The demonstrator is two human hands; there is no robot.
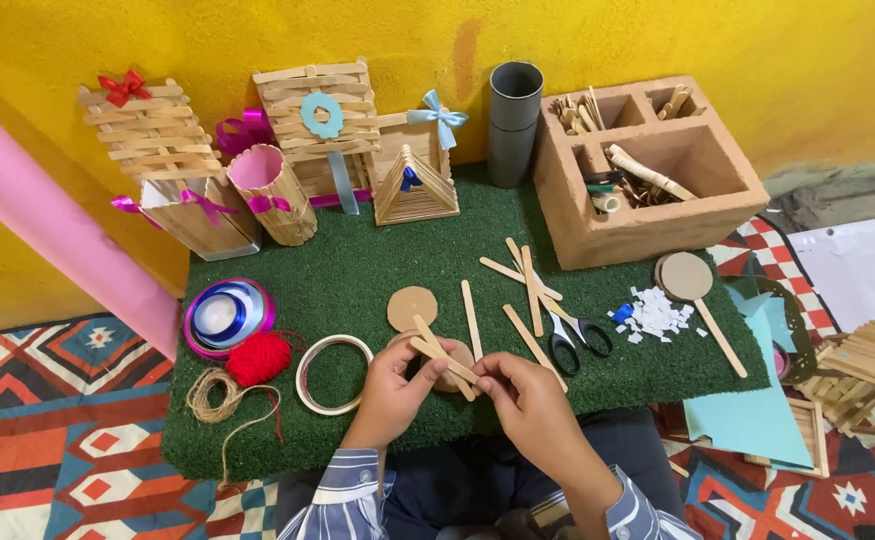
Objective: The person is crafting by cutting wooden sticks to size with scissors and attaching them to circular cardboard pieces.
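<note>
My left hand [393, 385] and my right hand [523, 394] meet at the near edge of a green turf mat [357, 270]. Both pinch a few wooden craft sticks [444, 357] crossed over a round cardboard disc [454, 362]. A second cardboard disc [411, 305] lies just beyond them. More loose sticks [527, 285] and black-handled scissors [575, 337] lie to the right of my hands.
Stick-built holders [157, 140] and a small stick house [414, 185] stand at the back, with a grey tube [513, 120] and a brick-coloured organiser [647, 165]. Ribbon roll [227, 315], red yarn [259, 358], twine [217, 395], tape ring [332, 373] left; paper bits [654, 317], stick paddle [692, 285] right.
</note>
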